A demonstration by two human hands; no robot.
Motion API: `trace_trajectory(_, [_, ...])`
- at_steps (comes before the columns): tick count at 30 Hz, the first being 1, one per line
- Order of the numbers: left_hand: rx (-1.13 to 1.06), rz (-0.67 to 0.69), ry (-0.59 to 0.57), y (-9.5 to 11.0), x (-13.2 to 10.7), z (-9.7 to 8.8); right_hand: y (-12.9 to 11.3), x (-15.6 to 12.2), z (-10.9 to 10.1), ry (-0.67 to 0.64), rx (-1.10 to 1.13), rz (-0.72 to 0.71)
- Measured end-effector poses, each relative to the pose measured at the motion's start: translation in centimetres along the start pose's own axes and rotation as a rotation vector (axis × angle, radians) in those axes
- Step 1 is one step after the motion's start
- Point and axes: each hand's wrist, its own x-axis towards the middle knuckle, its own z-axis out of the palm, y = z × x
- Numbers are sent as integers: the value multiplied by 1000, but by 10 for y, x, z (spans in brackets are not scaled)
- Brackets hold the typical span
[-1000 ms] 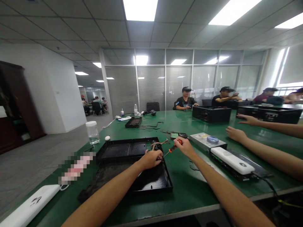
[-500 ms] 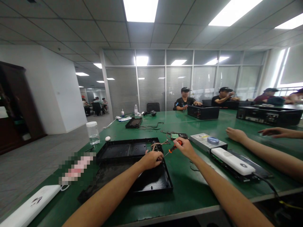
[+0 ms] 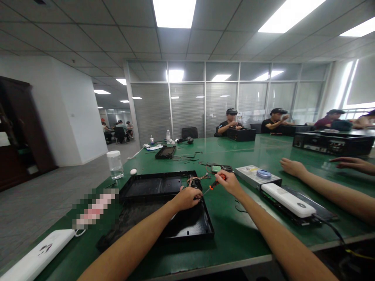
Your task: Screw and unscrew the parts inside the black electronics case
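Observation:
My right hand [image 3: 229,182] is closed round the orange-and-black handle of a screwdriver [image 3: 213,185]. The shaft slants down to the left, its tip at the fingers of my left hand [image 3: 189,198]. My left hand is closed at the right side of a black computer case [image 3: 202,226] lying on the green table; whatever its fingers pinch is hidden. Just beyond that hand, a bundle of thin wires [image 3: 193,180] lies over the case. Past my right hand sits a small drive with a green board [image 3: 216,168].
On the right are a metal optical drive [image 3: 249,174], a white power bank [image 3: 288,199] and another person's hands [image 3: 293,168]. A clear jar [image 3: 115,166] and a white device [image 3: 41,253] stand left. Across the table, people work at black computer cases [image 3: 242,134].
My hands and the screwdriver stay nearly still. Across the table, a person's black case has shifted left and both that person's hands are now over it. The neighbour's far hand moved slightly right.

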Motion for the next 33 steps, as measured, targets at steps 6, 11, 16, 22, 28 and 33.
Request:
trace_trajectory(6, [11, -16, -16, 4, -1, -5, -24, 4, -13, -121, -193, -106])
trace_trajectory(11, [-2, -27, -11, 9, -3, -11, -78, 17, -32, -367, -529, -178])
trace_trajectory(16, [-34, -36, -9, 10, -5, -12, -120, 33, -30, -530, -525, -133])
trace_trajectory(22, [-41, -61, -12, 11, -7, -14, -125, 50, -22, -559, -640, -42])
trace_trajectory(28, [-18, -60, 1, 10, -8, -13, -117, 53, -23, -567, -664, -29])
trace_trajectory(33, [-4, -67, 4, 11, -9, -14, -108, 51, -24, -565, -542, -101])
